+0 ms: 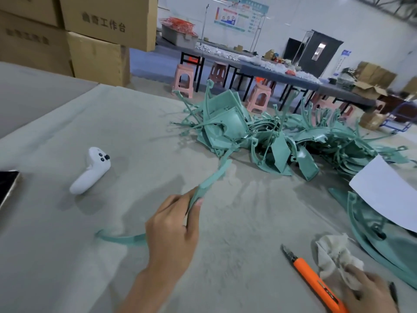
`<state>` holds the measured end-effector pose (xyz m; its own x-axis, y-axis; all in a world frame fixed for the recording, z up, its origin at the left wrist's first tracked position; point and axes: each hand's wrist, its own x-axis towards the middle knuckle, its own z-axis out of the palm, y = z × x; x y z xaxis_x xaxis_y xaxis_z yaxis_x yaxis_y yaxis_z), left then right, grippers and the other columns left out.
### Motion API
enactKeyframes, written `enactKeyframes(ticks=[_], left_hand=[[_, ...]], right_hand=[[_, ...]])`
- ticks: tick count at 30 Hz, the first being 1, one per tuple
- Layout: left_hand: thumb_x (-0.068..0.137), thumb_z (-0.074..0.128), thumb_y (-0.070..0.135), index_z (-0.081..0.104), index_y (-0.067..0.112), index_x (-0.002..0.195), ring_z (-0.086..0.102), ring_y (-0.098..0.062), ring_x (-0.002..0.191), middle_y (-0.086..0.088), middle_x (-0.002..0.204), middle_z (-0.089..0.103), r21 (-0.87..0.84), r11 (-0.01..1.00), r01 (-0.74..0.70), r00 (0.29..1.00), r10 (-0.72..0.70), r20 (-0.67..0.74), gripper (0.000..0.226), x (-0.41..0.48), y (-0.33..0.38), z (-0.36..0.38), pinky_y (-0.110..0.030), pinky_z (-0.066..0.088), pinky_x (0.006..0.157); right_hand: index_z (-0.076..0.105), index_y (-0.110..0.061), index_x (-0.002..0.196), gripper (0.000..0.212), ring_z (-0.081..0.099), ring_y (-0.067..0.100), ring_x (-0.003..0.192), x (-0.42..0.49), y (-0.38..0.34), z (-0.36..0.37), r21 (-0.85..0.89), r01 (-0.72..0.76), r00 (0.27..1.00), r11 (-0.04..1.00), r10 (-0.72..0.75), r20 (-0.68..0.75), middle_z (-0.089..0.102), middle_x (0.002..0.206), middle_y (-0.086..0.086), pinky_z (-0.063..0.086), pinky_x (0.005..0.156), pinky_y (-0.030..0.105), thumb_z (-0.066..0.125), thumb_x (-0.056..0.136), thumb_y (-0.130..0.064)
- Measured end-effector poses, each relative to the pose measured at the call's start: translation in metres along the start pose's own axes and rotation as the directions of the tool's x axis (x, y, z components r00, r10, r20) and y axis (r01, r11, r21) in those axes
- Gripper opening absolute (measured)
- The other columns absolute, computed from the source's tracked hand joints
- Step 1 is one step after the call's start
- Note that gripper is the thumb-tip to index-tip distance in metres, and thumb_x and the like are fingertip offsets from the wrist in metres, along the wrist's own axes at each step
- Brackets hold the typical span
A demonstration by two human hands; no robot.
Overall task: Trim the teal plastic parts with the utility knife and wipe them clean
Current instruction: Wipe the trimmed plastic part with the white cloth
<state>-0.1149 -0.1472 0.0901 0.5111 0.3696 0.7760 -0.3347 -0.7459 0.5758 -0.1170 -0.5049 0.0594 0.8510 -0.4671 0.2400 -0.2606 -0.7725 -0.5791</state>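
**Teal strip (214, 177) in the left hand (173, 233), orange knife (313, 279) by the right hand (372, 294)**

From the head camera, the left hand sits low in the middle of the view. Its thumb and curled fingers pinch one long, curved teal strip partway along its length. The strip's long axis runs diagonally. One end trails low to the left, close to the grey table cover (158, 132), and the other rises up and to the right toward the pile of teal parts (248, 132), which lies well beyond the hand.

The right hand is in the bottom right corner and blurred. The utility knife's handle disappears beneath it, and its fingertips lie on the crumpled white cloth (334, 258) just beside the knife. Whether it grips either one cannot be told. The knife's blade end points up and to the left, roughly toward the held strip.

The coming cut likely depends on this layout: the strip lies to the left of the knife, with its raised free end on the side nearer the right hand. That hand is the closer one to both knife and cloth.

A white controller (90, 170) rests far left, and a white sheet (388, 195) covers more teal parts at the right.
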Motion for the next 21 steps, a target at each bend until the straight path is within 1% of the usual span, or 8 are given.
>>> enactKeyframes(ticks=[1, 3, 4, 6, 8, 12, 15, 21], left_hand=[[0.092, 0.05, 0.026, 0.071, 0.002, 0.086, 0.048, -0.014, 0.066, -0.003, 0.063, 0.06, -0.026, 0.999, 0.025, 1.0, -0.025, 0.018, 0.032, 0.006, 0.001, -0.002, -0.021, 0.035, 0.057], [0.092, 0.049, 0.029, 0.069, 0.005, 0.081, 0.046, -0.013, 0.063, -0.002, 0.061, 0.058, -0.074, 0.995, 0.064, 0.997, -0.06, 0.049, 0.032, 0.018, 0.003, -0.006, -0.02, 0.031, 0.055], [0.092, 0.048, 0.03, 0.067, 0.007, 0.08, 0.046, -0.012, 0.062, -0.001, 0.061, 0.057, -0.099, 0.992, 0.084, 0.995, -0.077, 0.066, 0.032, 0.022, 0.005, -0.007, -0.019, 0.031, 0.054], [0.092, 0.047, 0.034, 0.065, 0.011, 0.078, 0.045, -0.009, 0.061, 0.007, 0.062, 0.054, -0.144, 0.982, 0.123, 0.989, -0.109, 0.101, 0.032, 0.03, 0.009, -0.008, -0.017, 0.032, 0.053], [0.092, 0.047, 0.036, 0.064, 0.014, 0.079, 0.045, -0.007, 0.06, 0.012, 0.062, 0.05, -0.167, 0.977, 0.131, 0.985, -0.108, 0.136, 0.032, 0.036, 0.013, -0.009, -0.018, 0.034, 0.052], [0.092, 0.051, 0.033, 0.055, 0.025, 0.072, 0.036, -0.009, 0.053, 0.015, 0.054, 0.037, -0.179, 0.978, 0.11, 0.974, -0.07, 0.215, 0.021, 0.046, 0.027, -0.012, -0.026, 0.031, 0.048], [0.084, 0.058, 0.019, 0.034, 0.043, 0.064, 0.038, -0.014, 0.052, 0.017, 0.047, 0.031, -0.202, 0.976, 0.085, 0.976, -0.041, 0.216, 0.04, 0.051, 0.04, -0.015, -0.021, 0.024, 0.047], [0.079, 0.058, 0.015, 0.032, 0.043, 0.063, 0.045, 0.01, 0.049, 0.022, 0.048, 0.048, -0.278, 0.957, 0.084, 0.99, -0.048, 0.133, 0.041, 0.048, 0.039, -0.02, 0.0, 0.029, 0.051]], right_hand=[[0.071, 0.011, 0.107, 0.026, 0.058, 0.042, 0.089, 0.003, -0.008, -0.002, -0.034, 0.012, 1.0, 0.999, -0.012, -0.001, 0.06, 0.106, 0.036, 0.033, 0.081, 0.012, 0.07, 0.083, 0.001], [0.075, 0.008, 0.095, 0.025, 0.058, 0.044, 0.082, 0.012, -0.021, -0.012, -0.024, 0.07, 0.984, 0.997, -0.073, -0.162, 0.059, 0.095, 0.032, 0.032, 0.081, 0.002, 0.06, 0.078, -0.003], [0.075, 0.005, 0.096, 0.026, 0.057, 0.041, 0.085, 0.011, -0.036, -0.017, 0.014, 0.099, 0.966, 0.995, -0.093, -0.242, 0.059, 0.096, 0.028, 0.036, 0.084, 0.007, 0.059, 0.078, -0.005], [0.075, -0.001, 0.1, 0.031, 0.055, 0.035, 0.095, 0.014, -0.075, -0.034, 0.064, 0.25, 0.903, 0.966, -0.209, -0.374, 0.062, 0.099, 0.025, 0.044, 0.092, 0.034, 0.054, 0.08, -0.013], [0.072, -0.004, 0.102, 0.03, 0.055, 0.034, 0.099, 0.014, -0.128, -0.053, 0.13, 0.459, 0.835, 0.879, -0.377, -0.402, 0.064, 0.099, 0.024, 0.043, 0.094, 0.045, 0.053, 0.082, -0.017], [0.068, -0.013, 0.103, 0.016, 0.05, 0.013, 0.092, -0.024, -0.237, -0.052, 0.286, 0.819, 0.572, 0.498, -0.664, -0.482, 0.057, 0.096, 0.01, 0.036, 0.083, 0.016, 0.061, 0.089, -0.014], [0.073, -0.006, 0.109, 0.025, 0.053, 0.006, 0.104, -0.053, -0.28, -0.026, 0.441, 0.855, 0.442, 0.273, -0.829, -0.342, 0.057, 0.106, 0.01, 0.04, 0.089, 0.016, 0.058, 0.095, -0.021], [0.069, 0.0, 0.118, 0.028, 0.067, 0.024, 0.108, -0.05, -0.282, 0.007, 0.513, 0.846, 0.344, 0.142, -0.882, -0.323, 0.07, 0.115, 0.012, 0.055, 0.09, 0.037, 0.068, 0.089, 0.0]])
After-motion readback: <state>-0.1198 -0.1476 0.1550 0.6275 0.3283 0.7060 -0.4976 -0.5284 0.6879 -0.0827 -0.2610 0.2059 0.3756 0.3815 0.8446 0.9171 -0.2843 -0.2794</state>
